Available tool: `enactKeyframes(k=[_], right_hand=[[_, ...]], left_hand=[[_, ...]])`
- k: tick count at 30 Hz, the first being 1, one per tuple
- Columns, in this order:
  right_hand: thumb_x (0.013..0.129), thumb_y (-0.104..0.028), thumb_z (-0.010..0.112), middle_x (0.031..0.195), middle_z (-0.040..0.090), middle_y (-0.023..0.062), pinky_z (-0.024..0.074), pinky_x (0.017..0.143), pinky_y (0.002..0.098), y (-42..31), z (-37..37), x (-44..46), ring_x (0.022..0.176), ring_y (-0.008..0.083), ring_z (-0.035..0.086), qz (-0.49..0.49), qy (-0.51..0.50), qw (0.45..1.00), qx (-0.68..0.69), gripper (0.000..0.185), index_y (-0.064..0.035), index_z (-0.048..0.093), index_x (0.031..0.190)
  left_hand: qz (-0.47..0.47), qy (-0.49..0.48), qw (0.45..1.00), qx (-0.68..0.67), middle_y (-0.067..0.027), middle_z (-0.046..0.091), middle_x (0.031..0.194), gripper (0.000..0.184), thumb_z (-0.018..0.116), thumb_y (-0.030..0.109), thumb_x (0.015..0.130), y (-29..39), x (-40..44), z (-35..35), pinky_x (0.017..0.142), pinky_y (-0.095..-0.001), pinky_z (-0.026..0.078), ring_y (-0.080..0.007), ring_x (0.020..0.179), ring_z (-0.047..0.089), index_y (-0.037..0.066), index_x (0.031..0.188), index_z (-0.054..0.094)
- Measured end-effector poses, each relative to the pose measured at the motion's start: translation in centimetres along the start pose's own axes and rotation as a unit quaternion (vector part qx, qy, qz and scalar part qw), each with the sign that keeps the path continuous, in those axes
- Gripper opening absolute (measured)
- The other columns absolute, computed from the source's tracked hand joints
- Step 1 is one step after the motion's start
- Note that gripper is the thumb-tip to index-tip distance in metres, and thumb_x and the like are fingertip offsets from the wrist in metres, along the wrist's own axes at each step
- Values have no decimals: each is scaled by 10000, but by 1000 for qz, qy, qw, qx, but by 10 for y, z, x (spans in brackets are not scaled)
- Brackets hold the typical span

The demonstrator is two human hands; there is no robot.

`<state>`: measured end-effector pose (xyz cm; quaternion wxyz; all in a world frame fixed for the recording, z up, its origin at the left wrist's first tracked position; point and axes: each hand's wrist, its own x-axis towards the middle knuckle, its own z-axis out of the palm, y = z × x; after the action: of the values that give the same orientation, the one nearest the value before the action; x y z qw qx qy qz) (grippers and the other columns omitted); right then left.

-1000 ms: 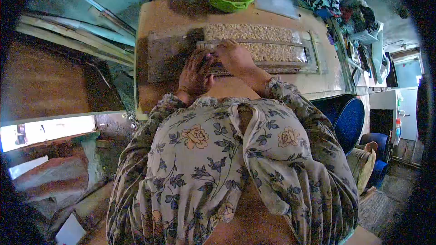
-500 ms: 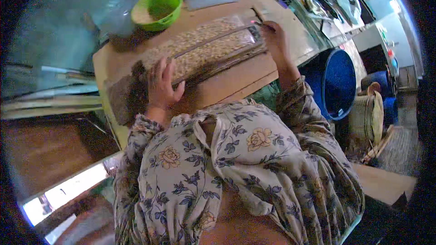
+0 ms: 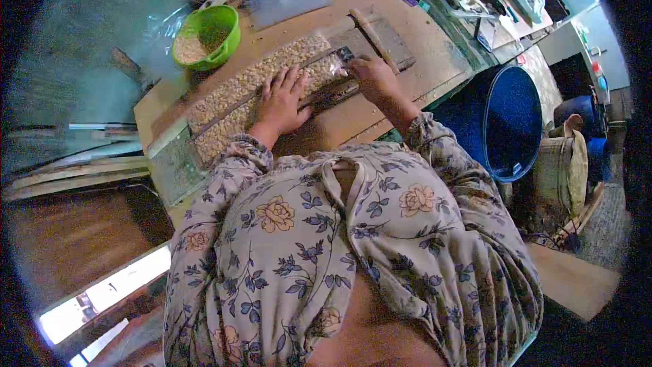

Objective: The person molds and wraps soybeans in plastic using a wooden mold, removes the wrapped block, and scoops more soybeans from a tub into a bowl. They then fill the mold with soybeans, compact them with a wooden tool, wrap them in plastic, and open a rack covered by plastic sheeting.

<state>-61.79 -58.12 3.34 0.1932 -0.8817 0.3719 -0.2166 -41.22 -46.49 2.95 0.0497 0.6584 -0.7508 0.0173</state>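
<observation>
Two long strips of pale grains or nuts point(image 3: 234, 88) lie side by side on the table, with a thin dark bar point(image 3: 319, 56) between them. My left hand point(image 3: 280, 100) rests flat on the nearer strip, fingers spread. At the right end of that strip, where shiny clear plastic point(image 3: 336, 64) shows, my right hand point(image 3: 372, 76) has its fingers closed; what they pinch is too small to make out. Beyond it, a wooden bar point(image 3: 375, 41) lies across a dark board point(image 3: 397, 44).
A green basin point(image 3: 227, 44) with grains stands at the table's point(image 3: 435, 61) far left, near a whitish sheet point(image 3: 288, 1). On the right are a blue barrel point(image 3: 513, 122), a woven sack point(image 3: 553, 170) and a cluttered shelf point(image 3: 468, 7).
The view has turned right. My left hand has moved onto the grain strips, and my right hand has gone to their right end. The strips now reach further left, exposing more board on the right.
</observation>
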Motion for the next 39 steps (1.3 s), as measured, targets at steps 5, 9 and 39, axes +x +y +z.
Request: enactKeyframes(k=[5,9,39], right_hand=[[754,-135,489,838,549,149,450,708,412,8,1,-11,822,334,540,-27,-6,1000,-7,130,-85,581,831],[747,-111,503,859,550,131,453,708,403,-6,-5,-14,829,323,540,-40,34,998,27,173,-93,587,898],[762,-94,562,838,603,100,468,647,330,-34,-14,-2,722,244,579,-19,87,993,80,129,-79,604,883]], left_hand=[[-4,-3,1000,3,-87,249,1366,699,590,358,687,6,3,-5,1009,-472,162,-272,1255,224,126,1291,324],[-10,-7,1000,10,-78,244,1369,733,629,325,668,10,1,-13,1009,-459,176,-267,1255,225,124,1296,310],[-91,3,993,80,-105,227,1367,714,603,307,685,-7,-46,-19,995,-529,150,-291,1262,192,95,1297,303]])
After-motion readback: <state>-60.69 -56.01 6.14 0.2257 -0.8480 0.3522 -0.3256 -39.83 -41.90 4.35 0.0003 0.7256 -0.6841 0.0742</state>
